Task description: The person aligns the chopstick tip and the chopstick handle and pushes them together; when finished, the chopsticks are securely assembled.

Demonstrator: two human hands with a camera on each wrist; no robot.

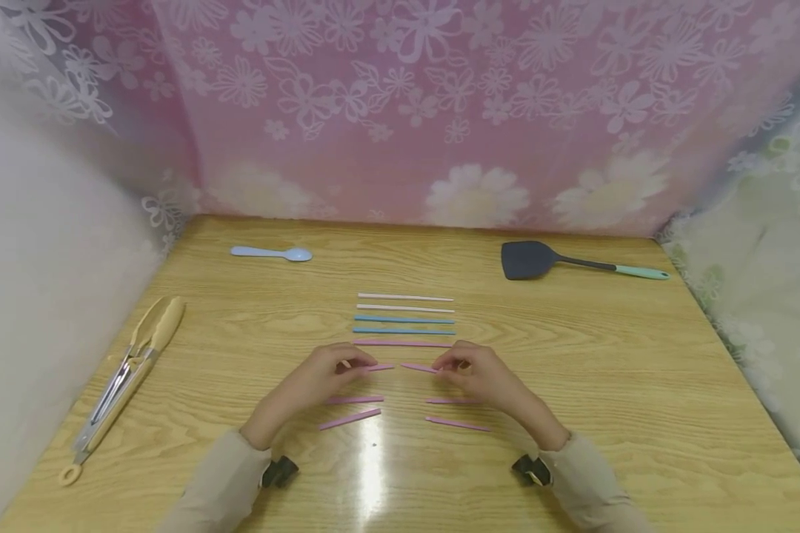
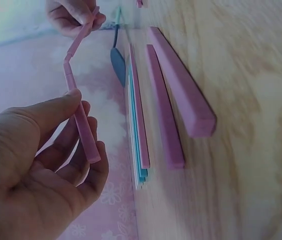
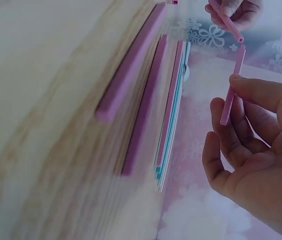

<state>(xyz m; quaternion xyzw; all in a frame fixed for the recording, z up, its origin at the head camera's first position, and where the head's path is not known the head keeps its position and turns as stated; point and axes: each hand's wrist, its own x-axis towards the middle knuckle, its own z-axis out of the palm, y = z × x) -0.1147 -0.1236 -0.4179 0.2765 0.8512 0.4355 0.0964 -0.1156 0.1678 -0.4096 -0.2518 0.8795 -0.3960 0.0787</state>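
Gap separates pink sticks (image 1: 384,367) pinched by left hand (image 1: 321,376) and right hand (image 1: 485,376), well inside table (image 1: 613,355) sides.

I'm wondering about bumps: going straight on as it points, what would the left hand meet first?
The left hand would probably meet the short, slim pink stick held by the right hand; depth is unclear.
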